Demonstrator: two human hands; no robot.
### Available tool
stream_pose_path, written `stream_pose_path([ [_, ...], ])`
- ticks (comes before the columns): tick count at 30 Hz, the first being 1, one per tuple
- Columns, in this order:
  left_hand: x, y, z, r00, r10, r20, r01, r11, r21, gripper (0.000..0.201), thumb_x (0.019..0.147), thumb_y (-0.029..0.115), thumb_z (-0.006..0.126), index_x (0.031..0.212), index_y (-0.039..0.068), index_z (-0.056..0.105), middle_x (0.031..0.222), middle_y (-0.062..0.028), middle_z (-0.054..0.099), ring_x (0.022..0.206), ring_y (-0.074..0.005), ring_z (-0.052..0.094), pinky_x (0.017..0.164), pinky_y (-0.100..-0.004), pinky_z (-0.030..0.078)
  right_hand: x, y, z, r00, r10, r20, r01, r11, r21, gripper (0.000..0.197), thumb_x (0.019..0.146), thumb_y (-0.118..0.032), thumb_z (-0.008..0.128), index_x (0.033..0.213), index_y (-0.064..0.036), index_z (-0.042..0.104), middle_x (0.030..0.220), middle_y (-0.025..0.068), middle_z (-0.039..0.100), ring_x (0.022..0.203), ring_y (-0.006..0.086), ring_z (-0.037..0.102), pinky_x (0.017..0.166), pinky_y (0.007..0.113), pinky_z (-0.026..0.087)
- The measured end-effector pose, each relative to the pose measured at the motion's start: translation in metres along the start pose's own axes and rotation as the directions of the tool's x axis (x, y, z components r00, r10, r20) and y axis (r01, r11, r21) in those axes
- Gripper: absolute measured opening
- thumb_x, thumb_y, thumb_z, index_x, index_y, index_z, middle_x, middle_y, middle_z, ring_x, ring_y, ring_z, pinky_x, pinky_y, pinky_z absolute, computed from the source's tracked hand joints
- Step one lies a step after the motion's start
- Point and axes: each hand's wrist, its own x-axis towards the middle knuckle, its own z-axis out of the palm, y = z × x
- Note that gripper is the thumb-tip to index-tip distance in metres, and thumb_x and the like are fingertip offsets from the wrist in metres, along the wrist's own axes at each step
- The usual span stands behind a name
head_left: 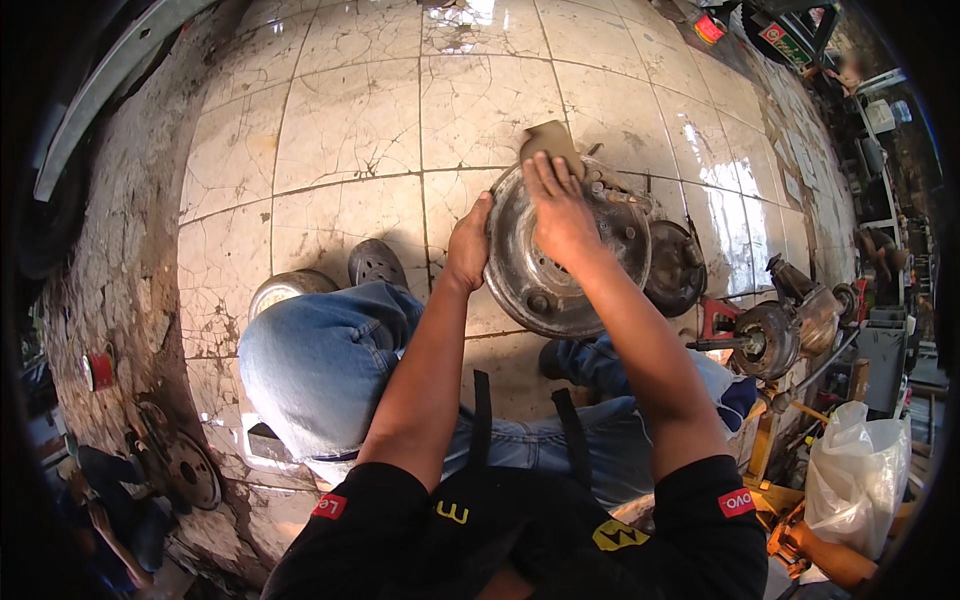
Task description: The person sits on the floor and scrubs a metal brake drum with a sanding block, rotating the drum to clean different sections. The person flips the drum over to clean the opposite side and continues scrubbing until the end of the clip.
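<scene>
A round, worn metal brake backing plate (545,296) is tilted up between my legs, above the tiled floor. My left hand (469,242) grips its left rim, thumb on the near side and the other fingers hidden behind the edge. At the top of the plate, my right hand (563,212) presses a brown sheet of sandpaper (550,141) with its fingers laid out straight over it. The thumb of that hand is not visible. Small fittings (612,192) stick out at the plate's upper right.
Another dark round metal part (678,268) lies just right of the plate. Farther right, an axle with a hub (768,345) rests by a red stand (716,318). A plastic bag (855,470) and orange equipment (830,550) are lower right. A metal disc (190,470) lies at left, near another person (120,510).
</scene>
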Motion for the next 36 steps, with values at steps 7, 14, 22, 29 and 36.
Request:
stream_pose_path([
  [7, 0.0, -0.001, -0.001, 1.0, -0.01, 0.005, 0.01, 1.0, -0.011, 0.068, 0.097, 0.052, 0.049, 0.133, -0.006, 0.05, 0.125, -0.0154, 0.058, 0.109, -0.021, 0.056, 0.096, -0.0316, 0.045, 0.005, 0.008, -0.01, 0.997, 0.078, 0.025, -0.077, 0.996, -0.048, 0.068, 0.087, -0.001, 0.049, 0.15, -0.0089, 0.027, 0.158, 0.0088, 0.022, 0.145, 0.0327, 0.02, 0.119, 0.044, 0.019],
  [14, -0.003, 0.003, 0.001, 1.0, 0.002, -0.004, -0.002, 1.0, -0.008, 0.068, 0.097, 0.051, 0.048, 0.133, -0.006, 0.05, 0.126, -0.0159, 0.057, 0.109, -0.0214, 0.056, 0.096, -0.032, 0.045, 0.004, 0.006, -0.004, 0.998, -0.028, 0.064, 0.036, 0.991, -0.125, 0.066, 0.09, -0.001, 0.045, 0.152, -0.0111, 0.024, 0.159, 0.008, 0.021, 0.146, 0.0313, 0.02, 0.12, 0.045, 0.017],
  [22, 0.007, -0.006, -0.007, 0.999, -0.038, 0.009, 0.038, 0.999, -0.017, 0.068, 0.097, 0.052, 0.048, 0.133, -0.005, 0.05, 0.127, -0.0165, 0.057, 0.11, -0.022, 0.056, 0.096, -0.0315, 0.044, 0.003, -0.002, -0.005, 0.991, -0.06, 0.12, 0.069, 0.995, -0.075, 0.075, 0.085, 0.009, 0.043, 0.153, -0.0115, 0.018, 0.16, 0.0083, 0.012, 0.148, 0.0274, 0.01, 0.122, 0.043, 0.011],
  [29, 0.014, -0.012, -0.014, 0.998, -0.032, 0.061, 0.036, 0.997, -0.063, 0.069, 0.097, 0.053, 0.048, 0.133, -0.005, 0.051, 0.125, -0.017, 0.058, 0.11, -0.0217, 0.055, 0.096, -0.0314, 0.044, 0.003, -0.01, -0.01, 0.991, -0.026, 0.128, 0.037, 0.996, -0.081, 0.067, 0.09, 0.002, 0.042, 0.152, -0.0078, 0.02, 0.16, 0.0123, 0.014, 0.147, 0.0295, 0.013, 0.121, 0.044, 0.011],
  [36, 0.013, -0.012, -0.012, 1.0, -0.022, -0.021, 0.022, 1.0, 0.018, 0.071, 0.096, 0.054, 0.049, 0.133, -0.006, 0.05, 0.127, -0.0169, 0.057, 0.111, -0.0217, 0.055, 0.098, -0.0323, 0.043, 0.0, -0.013, -0.012, 0.99, 0.094, 0.103, -0.088, 0.994, -0.06, 0.075, 0.083, 0.007, 0.052, 0.151, -0.0101, 0.025, 0.159, 0.0068, 0.018, 0.147, 0.0237, 0.015, 0.122, 0.041, 0.009],
])
